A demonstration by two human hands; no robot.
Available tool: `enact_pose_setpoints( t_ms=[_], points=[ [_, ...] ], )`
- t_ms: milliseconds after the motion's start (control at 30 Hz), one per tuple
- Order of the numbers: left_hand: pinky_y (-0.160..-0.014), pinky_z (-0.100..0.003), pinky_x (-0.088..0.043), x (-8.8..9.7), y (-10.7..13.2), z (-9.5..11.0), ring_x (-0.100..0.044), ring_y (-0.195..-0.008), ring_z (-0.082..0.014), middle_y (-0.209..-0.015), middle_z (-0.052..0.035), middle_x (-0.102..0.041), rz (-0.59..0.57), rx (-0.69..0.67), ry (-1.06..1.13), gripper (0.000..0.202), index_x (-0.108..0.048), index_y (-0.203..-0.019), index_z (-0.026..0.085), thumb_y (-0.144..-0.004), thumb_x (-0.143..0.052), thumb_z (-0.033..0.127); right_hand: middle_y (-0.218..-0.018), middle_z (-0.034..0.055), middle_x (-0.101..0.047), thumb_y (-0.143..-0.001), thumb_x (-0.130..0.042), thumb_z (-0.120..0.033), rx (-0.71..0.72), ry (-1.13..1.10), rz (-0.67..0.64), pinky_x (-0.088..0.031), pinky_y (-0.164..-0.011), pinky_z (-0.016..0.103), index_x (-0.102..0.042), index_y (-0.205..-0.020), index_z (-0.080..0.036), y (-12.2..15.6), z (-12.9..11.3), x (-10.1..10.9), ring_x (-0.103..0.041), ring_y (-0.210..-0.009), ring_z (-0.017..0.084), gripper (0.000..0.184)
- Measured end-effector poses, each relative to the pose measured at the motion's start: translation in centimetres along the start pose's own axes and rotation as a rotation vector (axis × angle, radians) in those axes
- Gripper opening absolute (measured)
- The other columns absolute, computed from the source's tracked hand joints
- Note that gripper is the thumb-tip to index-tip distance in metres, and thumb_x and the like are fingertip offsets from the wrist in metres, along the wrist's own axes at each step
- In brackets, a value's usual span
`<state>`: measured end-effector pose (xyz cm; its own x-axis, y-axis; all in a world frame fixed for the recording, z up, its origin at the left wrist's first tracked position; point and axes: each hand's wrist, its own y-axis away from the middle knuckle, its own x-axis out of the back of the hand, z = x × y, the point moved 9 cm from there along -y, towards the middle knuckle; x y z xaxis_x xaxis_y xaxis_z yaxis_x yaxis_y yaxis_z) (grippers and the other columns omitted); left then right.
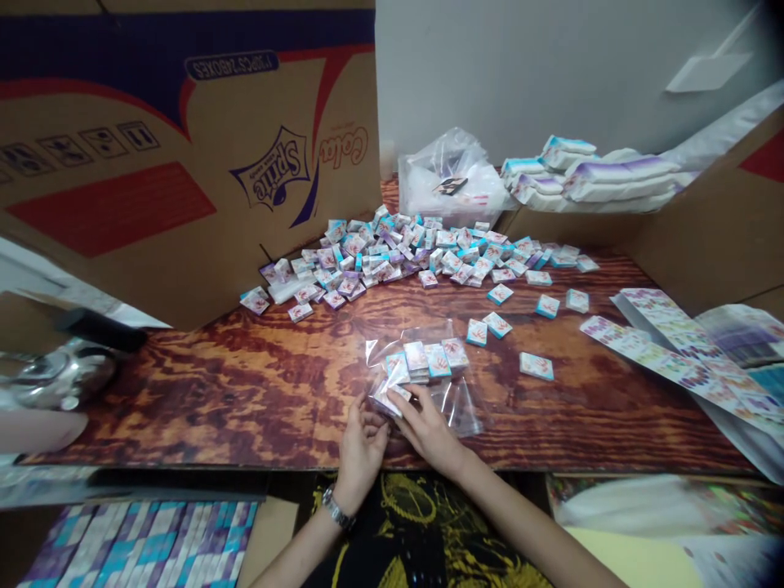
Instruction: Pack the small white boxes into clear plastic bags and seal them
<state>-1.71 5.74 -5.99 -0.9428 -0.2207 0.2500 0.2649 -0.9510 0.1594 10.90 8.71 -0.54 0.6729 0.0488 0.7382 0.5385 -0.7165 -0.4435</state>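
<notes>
The person's right hand [429,430], fingers pinching the near edge of a clear plastic bag [462,406] of small white-and-blue packets [417,361], steadies it at six o'clock beside the half-open left hand [361,455].

Wood-grain table [245,384]: small printed packets [392,253] are heaped along the back and scattered toward the middle; a clear plastic bag [459,412] is laid front centre, printed paper strips [674,363] at right.

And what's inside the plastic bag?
The bag holds small packets, stacked in piles. The right hand covers the near end, so any packets there are hidden.
</notes>
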Motion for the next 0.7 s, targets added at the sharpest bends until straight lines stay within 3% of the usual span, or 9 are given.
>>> enact_pose_setpoints(
  t_ms=[267,400,567,700],
  points=[
    [-0.064,-0.026,-0.05,-0.4,0.8,0.5,-0.059,-0.067,-0.011,-0.081,0.0007,-0.057,-0.018,-0.047,-0.05,0.054,-0.029,-0.13,0.018,-0.081,-0.05,0.023,-0.105,0.015,-0.05,-0.088,-0.053,-0.02,0.003,0.371,0.063,-0.054,-0.074,0.034,-0.045,-0.134,-0.022,0.8,-0.8,-0.6,-0.056,-0.094,0.024,0.047],
    [-0.066,-0.027,-0.051,-0.1,0.5,0.7,-0.06,-0.069,-0.0114,-0.082,0.0,-0.056,-0.009,-0.068,-0.064,0.052,-0.028,-0.13,0.017,-0.082,-0.047,0.023,-0.106,0.0156,-0.049,-0.089,-0.05,-0.025,-0.014,0.262,0.02,-0.054,-0.073,0.033,-0.045,-0.134,-0.018,0.6,-0.7,-0.4,-0.056,-0.092,0.023,0.045],
    [-0.068,-0.027,-0.052,0.3,0.1,0.9,-0.061,-0.071,-0.0116,-0.084,-0.0008,-0.057,0.001,-0.098,-0.109,0.05,-0.029,-0.13,0.017,-0.083,-0.046,0.022,-0.112,0.014,-0.048,-0.09,-0.043,-0.011,0.065,0.132,-0.002,-0.051,-0.082,0.031,-0.05,-0.126,-0.018,0.9,-0.8,-0.7,-0.054,-0.1,0.02,0.038],
    [-0.066,-0.026,-0.052,0.3,0.3,1.0,-0.061,-0.068,-0.0113,-0.083,-0.0011,-0.058,-0.027,-0.131,-0.196,0.041,-0.038,-0.126,0.017,-0.085,-0.043,0.023,-0.11,0.0125,-0.048,-0.091,-0.042,-0.012,0.048,0.087,-0.001,-0.052,-0.077,0.029,-0.05,-0.125,-0.019,1.0,-0.1,-1.5,-0.055,-0.095,0.018,0.036]
  ],
)
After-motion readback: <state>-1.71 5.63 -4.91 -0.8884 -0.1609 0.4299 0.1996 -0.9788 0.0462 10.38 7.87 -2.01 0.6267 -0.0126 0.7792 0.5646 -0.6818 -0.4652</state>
